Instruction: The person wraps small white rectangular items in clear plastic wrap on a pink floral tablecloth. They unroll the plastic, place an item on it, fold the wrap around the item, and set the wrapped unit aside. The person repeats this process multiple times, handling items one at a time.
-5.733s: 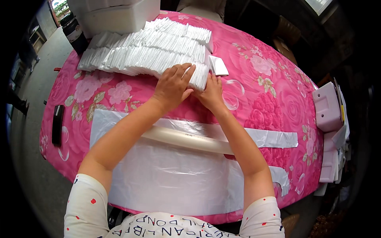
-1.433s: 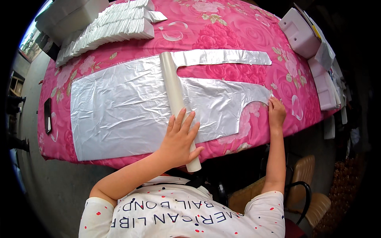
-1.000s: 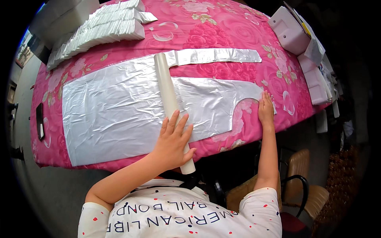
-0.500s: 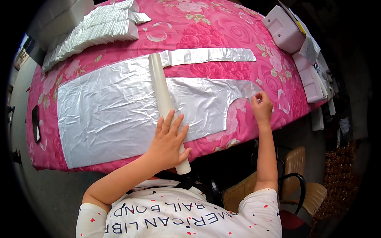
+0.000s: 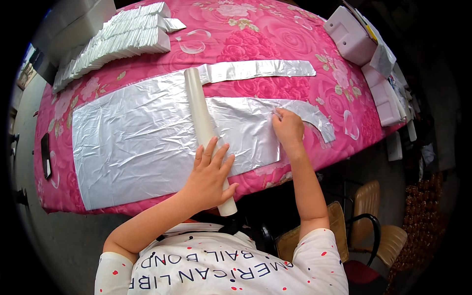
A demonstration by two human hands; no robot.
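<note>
A large silvery plastic bag [image 5: 128,142] lies flat and creased, with two handle-like strips reaching right; the nearer one curls down at its end. Across it, from far to near, lies a pale smooth tube [image 5: 198,105], its near end jutting past the table edge. My left hand [image 5: 209,177] rests on the tube's near part, fingers spread. My right hand [image 5: 290,129] pinches the plastic by the inner curve of the nearer strip, and its fingertips partly hide the spot.
The table bears a pink flowered cloth [image 5: 290,37]. Stacks of folded white-silver packets [image 5: 128,37] stand far left beside a pale box [image 5: 78,24]. A phone [image 5: 45,156] lies at the left edge. White foam boxes [image 5: 349,37] line the right edge; chairs [image 5: 366,206] stand near right.
My right hand has let go of the nearer strip's end and moved left to pinch the plastic at its inner curve. The strip's end now droops nearer. My left hand and the tube stay put.
</note>
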